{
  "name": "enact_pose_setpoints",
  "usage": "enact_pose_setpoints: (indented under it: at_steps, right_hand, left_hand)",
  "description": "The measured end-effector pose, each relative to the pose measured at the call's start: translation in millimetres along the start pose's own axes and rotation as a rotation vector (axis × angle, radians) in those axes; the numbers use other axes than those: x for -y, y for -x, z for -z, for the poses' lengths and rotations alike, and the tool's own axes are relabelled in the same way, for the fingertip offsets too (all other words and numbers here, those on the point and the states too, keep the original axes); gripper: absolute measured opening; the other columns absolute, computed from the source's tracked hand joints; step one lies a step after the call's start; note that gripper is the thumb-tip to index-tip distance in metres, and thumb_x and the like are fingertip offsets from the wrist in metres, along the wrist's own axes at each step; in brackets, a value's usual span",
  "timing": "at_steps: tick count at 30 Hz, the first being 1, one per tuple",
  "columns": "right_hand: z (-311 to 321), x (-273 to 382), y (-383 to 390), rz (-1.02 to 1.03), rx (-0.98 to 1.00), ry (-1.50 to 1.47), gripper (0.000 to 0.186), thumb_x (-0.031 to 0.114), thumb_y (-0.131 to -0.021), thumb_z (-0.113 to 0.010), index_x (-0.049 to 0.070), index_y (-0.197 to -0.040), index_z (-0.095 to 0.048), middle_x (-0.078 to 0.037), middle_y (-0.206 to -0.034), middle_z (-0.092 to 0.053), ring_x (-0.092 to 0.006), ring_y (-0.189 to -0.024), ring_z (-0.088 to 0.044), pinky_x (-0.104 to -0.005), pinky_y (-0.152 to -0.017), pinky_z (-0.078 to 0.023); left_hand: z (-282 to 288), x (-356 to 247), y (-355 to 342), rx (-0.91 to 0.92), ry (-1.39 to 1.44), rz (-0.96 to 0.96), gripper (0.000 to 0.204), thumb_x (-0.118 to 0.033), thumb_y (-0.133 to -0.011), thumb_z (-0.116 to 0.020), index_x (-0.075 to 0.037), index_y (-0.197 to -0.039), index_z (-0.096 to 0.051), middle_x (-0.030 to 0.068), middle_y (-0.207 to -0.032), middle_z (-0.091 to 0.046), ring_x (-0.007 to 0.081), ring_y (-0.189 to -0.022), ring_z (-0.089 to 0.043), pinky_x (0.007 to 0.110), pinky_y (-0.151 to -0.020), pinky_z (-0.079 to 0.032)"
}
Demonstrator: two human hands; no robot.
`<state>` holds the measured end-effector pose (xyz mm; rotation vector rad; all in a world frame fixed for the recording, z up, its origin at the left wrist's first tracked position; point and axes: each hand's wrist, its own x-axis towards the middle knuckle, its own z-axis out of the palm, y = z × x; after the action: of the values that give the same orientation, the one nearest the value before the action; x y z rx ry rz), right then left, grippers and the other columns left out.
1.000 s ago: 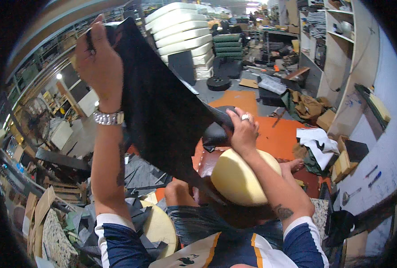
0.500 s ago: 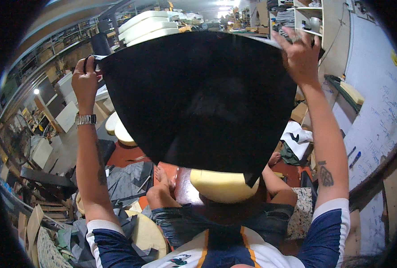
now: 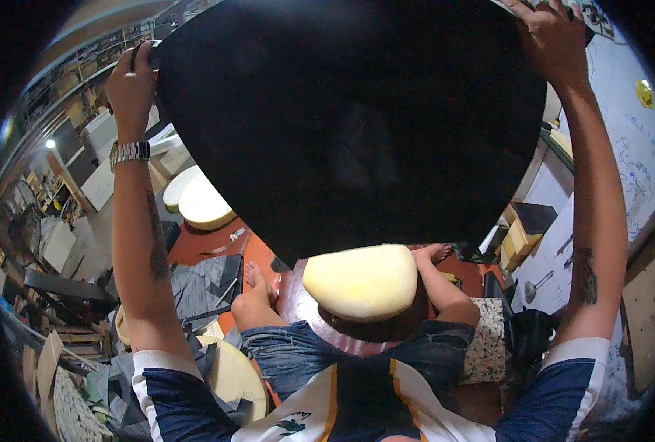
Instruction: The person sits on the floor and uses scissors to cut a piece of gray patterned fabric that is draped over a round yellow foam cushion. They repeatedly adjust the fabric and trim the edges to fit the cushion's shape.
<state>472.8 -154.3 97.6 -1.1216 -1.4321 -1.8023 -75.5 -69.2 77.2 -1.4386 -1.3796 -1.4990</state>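
Note:
A large black sheet (image 3: 342, 125) fills the upper middle of the view, held up and spread between my two hands. My left hand (image 3: 131, 88) is closed on its upper left corner, and my right hand (image 3: 552, 44) grips the upper right edge near the rim of the picture. Below the sheet, between my bare legs, a pale yellow foam pad (image 3: 361, 280) rests on a glossy reddish-brown seat-like piece (image 3: 375, 341). The sheet's lower edge hangs just above the pad and hides much of what lies beyond.
Round foam pieces (image 3: 206, 202) lie on red flooring at the left. Grey fabric scraps (image 3: 209, 283) and a round foam disc (image 3: 235, 379) sit by my left leg. Wooden boxes (image 3: 519, 228) and a speckled block (image 3: 478, 339) are at the right, beside a white wall (image 3: 629, 162).
My hands have risen and moved apart, turning the black sheet from a slanting, folded hang into a wide spread across the view. The foam pad now shows below its lower edge.

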Motion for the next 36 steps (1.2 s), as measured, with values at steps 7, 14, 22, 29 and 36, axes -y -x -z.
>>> enact_pose_setpoints:
  at_steps: [7, 14, 22, 29, 36]
  right_hand:
    - [15.1, -6.1, -4.0, 0.028, 0.013, -0.004, 0.027, 0.019, -0.093, -0.057, 0.021, -0.110, -0.078, -0.006, -0.116, -0.069, -0.0281, -0.117, -0.058, -0.0518, -0.103, -0.037]
    - [19.2, -8.8, -7.1, 0.112, -0.059, 0.065, 0.029, 0.018, -0.094, -0.057, 0.024, -0.114, -0.077, -0.006, -0.110, -0.070, -0.0300, -0.115, -0.060, -0.0580, -0.106, -0.038]
    - [14.1, -4.9, -10.5, -0.142, 0.439, -0.216, 0.029, 0.031, -0.098, -0.056, 0.020, -0.115, -0.076, -0.019, -0.093, -0.071, -0.0402, -0.109, -0.066, -0.0650, -0.099, -0.042]
    - [10.0, 34.6, 29.3, -0.148, 0.658, -0.817, 0.025, 0.022, -0.101, -0.060, 0.000, -0.105, -0.070, -0.016, -0.086, -0.071, -0.0251, -0.074, -0.064, -0.0383, -0.074, -0.051]
    - [62.1, 80.9, 105.5, 0.168, 1.250, -1.278, 0.023, 0.020, -0.092, -0.065, -0.003, -0.095, -0.069, -0.022, -0.075, -0.064, -0.0290, -0.069, -0.064, -0.0413, -0.069, -0.051]
  left_hand:
    - [-3.5, 20.6, -8.9, -0.173, -0.183, -0.259, 0.040, -0.043, -0.100, -0.062, -0.008, -0.117, -0.073, 0.0163, -0.094, -0.074, 0.0269, -0.085, -0.073, 0.038, -0.075, -0.054]
    - [2.4, 14.2, 8.7, 0.033, 0.051, 0.124, 0.042, -0.042, -0.099, -0.065, -0.002, -0.109, -0.074, 0.0171, -0.086, -0.075, 0.0266, -0.076, -0.071, 0.038, -0.070, -0.052]
    - [-5.7, 24.9, 17.4, 0.134, 0.146, 0.190, 0.040, -0.038, -0.100, -0.066, -0.002, -0.116, -0.074, 0.0117, -0.084, -0.075, 0.0175, -0.066, -0.066, 0.033, -0.063, -0.049]
    - [-25.2, 32.6, 30.0, 0.260, 0.447, 0.545, 0.033, -0.030, -0.102, -0.064, -0.004, -0.121, -0.072, 0.0065, -0.080, -0.073, 0.0125, -0.066, -0.070, 0.025, -0.054, -0.048]
    - [-100.4, 9.0, 33.1, -0.038, 0.235, 0.239, 0.035, -0.033, -0.100, -0.063, -0.001, -0.108, -0.074, 0.0121, -0.089, -0.076, 0.0222, -0.082, -0.074, 0.037, -0.069, -0.055]
